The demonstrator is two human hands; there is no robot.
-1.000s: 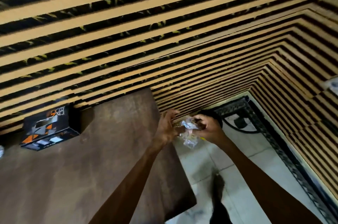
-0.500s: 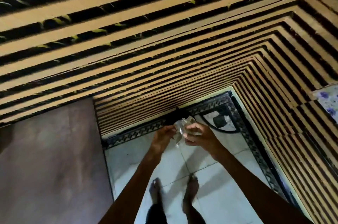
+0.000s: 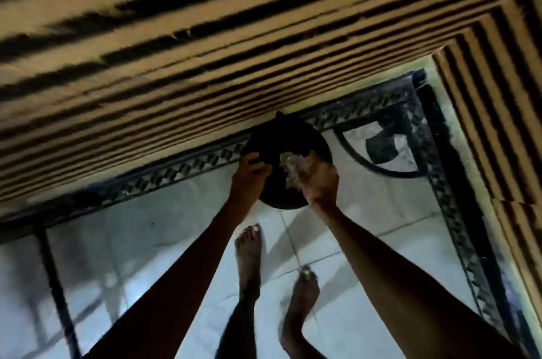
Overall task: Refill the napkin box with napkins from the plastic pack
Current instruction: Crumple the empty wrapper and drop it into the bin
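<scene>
My right hand [image 3: 318, 179] holds a crumpled clear plastic wrapper [image 3: 293, 168] over the mouth of a round black bin [image 3: 289, 138] on the floor. My left hand [image 3: 249, 172] grips the bin's left rim or its dark liner. The bin stands against the base of the striped wall. The napkin box and the table are out of view. The frame is blurred by motion.
A wall of tan and black stripes [image 3: 205, 50] fills the top and right side. White floor tiles [image 3: 176, 226] with a dark patterned border [image 3: 181, 170] lie below. My bare feet [image 3: 249, 247] stand on the tiles just behind the bin.
The view has swung away from the table and down to the floor. Both hands moved forward with the wrapper to the black bin; my left hand let go of the wrapper and took the bin's rim.
</scene>
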